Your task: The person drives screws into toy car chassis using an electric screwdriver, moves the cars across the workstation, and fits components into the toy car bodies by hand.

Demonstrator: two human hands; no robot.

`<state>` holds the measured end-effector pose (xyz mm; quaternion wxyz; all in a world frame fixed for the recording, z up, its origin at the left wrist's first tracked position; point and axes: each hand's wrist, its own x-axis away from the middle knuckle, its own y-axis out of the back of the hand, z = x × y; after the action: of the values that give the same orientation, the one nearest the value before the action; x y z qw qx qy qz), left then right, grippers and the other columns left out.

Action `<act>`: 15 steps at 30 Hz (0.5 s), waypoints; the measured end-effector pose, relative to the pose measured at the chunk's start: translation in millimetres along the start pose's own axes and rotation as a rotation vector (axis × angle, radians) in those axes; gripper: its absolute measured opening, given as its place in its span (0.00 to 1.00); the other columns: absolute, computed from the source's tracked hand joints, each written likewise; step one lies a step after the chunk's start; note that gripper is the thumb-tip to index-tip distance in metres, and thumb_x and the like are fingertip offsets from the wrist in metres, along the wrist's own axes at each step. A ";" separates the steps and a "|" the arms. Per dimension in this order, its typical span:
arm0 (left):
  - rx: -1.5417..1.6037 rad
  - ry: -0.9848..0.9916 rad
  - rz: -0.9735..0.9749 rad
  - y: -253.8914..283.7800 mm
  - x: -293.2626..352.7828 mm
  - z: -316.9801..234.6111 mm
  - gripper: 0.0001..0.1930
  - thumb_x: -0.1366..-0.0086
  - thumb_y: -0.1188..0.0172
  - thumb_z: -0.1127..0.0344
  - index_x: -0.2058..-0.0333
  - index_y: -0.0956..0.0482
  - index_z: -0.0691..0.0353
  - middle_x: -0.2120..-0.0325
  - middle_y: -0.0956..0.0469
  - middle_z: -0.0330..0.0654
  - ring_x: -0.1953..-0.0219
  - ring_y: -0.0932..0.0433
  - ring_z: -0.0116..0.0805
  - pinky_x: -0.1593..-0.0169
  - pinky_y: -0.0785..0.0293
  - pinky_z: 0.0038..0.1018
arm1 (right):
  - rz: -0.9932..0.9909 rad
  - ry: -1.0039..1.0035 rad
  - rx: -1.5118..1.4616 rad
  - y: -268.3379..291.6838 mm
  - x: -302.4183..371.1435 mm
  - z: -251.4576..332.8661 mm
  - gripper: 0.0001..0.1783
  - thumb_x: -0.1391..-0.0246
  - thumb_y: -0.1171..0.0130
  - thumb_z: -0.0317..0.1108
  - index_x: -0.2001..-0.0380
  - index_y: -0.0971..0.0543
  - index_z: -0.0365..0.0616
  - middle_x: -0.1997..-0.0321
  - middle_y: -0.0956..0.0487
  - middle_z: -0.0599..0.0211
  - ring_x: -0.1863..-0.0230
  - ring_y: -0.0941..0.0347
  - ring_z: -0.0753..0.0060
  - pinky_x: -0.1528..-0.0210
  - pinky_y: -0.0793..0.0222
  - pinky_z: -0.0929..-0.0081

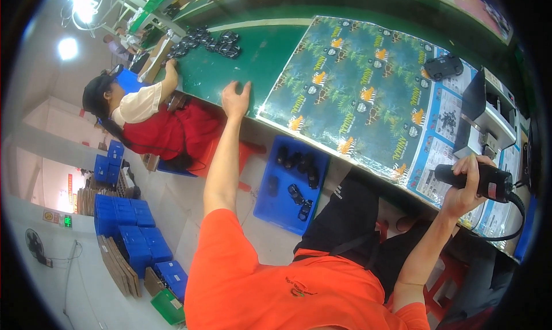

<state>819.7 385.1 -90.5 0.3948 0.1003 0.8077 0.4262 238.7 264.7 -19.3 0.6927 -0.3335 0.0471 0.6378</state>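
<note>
My left hand [236,100] rests at the near edge of the green tabletop [261,54], thumb and fingers apart with nothing between them. In my right hand [467,187] is a black electric screwdriver [499,183], held roughly sideways over the right end of the bench, its cable curling down on the right. Just beyond that hand stands a black and silver box-shaped machine [489,114]. A black toy car body [444,67] lies farther back on the patterned sheet [359,83], apart from both hands.
Several black toy cars [210,41] cluster at the bench's far left. A co-worker in a cap and red apron [172,126] sits there, one arm on the bench. A blue bin [270,206] holding black parts sits below the edge. Stacked blue crates [135,246] stand at left.
</note>
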 end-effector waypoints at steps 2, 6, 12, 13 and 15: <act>-0.075 -0.023 0.034 -2.7 -2.1 -1.1 0.35 0.40 0.35 0.44 0.44 0.25 0.66 0.51 0.19 0.53 0.43 0.25 0.50 0.41 0.30 0.40 | -0.014 -0.009 -0.010 -4.0 2.4 0.9 0.08 0.44 0.42 0.20 0.61 0.26 0.34 0.77 0.28 0.66 0.78 0.32 0.75 0.70 0.34 0.78; 0.019 0.144 0.503 -13.1 -48.9 -55.7 0.57 0.46 0.33 0.35 0.31 0.47 0.71 0.45 0.29 0.72 0.44 0.26 0.65 0.41 0.29 0.45 | -0.044 -0.003 0.035 20.0 -5.6 7.0 0.09 0.46 0.40 0.20 0.60 0.25 0.34 0.75 0.26 0.64 0.77 0.31 0.75 0.69 0.33 0.79; 0.704 -0.192 0.216 31.3 -85.3 -160.8 0.29 0.33 0.36 0.67 0.38 0.35 0.71 0.58 0.18 0.50 0.58 0.19 0.31 0.53 0.24 0.26 | -0.032 -0.202 -0.056 -5.5 -8.2 15.8 0.08 0.50 0.33 0.20 0.67 0.20 0.41 0.72 0.22 0.72 0.75 0.27 0.82 0.73 0.33 0.81; 0.818 -0.274 0.268 41.5 -71.2 -201.5 0.24 0.31 0.38 0.69 0.39 0.31 0.70 0.59 0.18 0.46 0.58 0.19 0.29 0.53 0.24 0.24 | 0.080 -0.317 -0.049 -4.6 -12.0 36.2 0.09 0.49 0.30 0.24 0.71 0.23 0.41 0.78 0.28 0.80 0.76 0.30 0.85 0.72 0.34 0.80; 1.010 -0.544 0.400 64.1 -15.9 -317.0 0.16 0.31 0.40 0.73 0.46 0.24 0.71 0.56 0.18 0.45 0.56 0.18 0.30 0.50 0.24 0.24 | 0.156 -0.368 -0.067 18.5 -8.8 59.3 0.12 0.51 0.27 0.27 0.74 0.24 0.41 0.76 0.26 0.78 0.73 0.31 0.85 0.70 0.35 0.80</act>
<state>589.9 223.5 70.5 0.4028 0.5304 0.7458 0.0151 198.8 287.5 23.5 0.6266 -0.2294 -0.0756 0.7410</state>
